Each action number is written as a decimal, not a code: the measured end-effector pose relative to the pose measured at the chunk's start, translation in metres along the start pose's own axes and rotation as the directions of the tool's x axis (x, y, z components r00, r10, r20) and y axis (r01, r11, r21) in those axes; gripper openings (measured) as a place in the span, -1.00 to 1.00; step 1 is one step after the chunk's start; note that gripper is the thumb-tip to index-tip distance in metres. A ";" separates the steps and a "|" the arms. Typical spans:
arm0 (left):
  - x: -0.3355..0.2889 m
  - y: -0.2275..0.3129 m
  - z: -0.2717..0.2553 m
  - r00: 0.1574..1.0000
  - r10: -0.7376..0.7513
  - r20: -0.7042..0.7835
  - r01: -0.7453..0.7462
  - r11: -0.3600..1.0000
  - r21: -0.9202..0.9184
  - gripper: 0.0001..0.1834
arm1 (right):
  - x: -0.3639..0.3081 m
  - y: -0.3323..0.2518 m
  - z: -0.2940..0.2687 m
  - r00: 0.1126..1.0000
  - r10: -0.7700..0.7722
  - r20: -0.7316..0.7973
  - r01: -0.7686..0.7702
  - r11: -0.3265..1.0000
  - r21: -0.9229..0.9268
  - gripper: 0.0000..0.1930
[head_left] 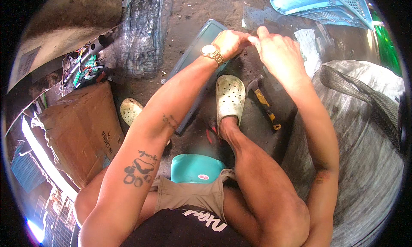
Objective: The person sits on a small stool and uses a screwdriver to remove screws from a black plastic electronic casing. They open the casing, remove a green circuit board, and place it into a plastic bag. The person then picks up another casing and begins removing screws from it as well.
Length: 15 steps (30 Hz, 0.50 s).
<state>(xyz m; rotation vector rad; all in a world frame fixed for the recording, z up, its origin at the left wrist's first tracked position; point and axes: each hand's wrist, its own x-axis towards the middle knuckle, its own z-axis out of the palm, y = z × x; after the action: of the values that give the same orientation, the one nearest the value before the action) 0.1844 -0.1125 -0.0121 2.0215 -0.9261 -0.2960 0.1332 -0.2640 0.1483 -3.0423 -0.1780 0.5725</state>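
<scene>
My left hand (232, 43), with a gold watch (210, 51) on its wrist, is closed over the far end of a long, flat grey-green panel (192, 49) with a dark rim. My right hand (278, 50) is closed too, its fingertips meeting those of the left. Whatever the fingers pinch is hidden or too small to name. The panel lies slanted on the ground between my feet, partly behind my left forearm. A claw hammer (264, 102) with a yellow and black handle rests on the ground below my right hand.
Pale clogs (231, 94) are on my feet. A large woven sack (352, 161) fills the right side, and a blue plastic crate (319, 7) stands at the far right. To the left are a cardboard box (81, 133), a heap of electronic scraps (88, 69) and dark plastic sheeting (143, 37).
</scene>
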 end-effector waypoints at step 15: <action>0.004 0.010 -0.009 0.994 -0.053 0.090 0.038 0.986 0.160 -0.83 | -0.001 -0.001 -0.016 0.956 -0.196 -0.219 0.232 0.960 0.155 -0.70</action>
<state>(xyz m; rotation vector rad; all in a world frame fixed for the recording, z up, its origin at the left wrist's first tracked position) 0.1871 -0.1136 0.0012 2.1927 -0.9897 -0.3553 0.1382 -0.2635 0.1632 -2.8310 -0.4187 0.2475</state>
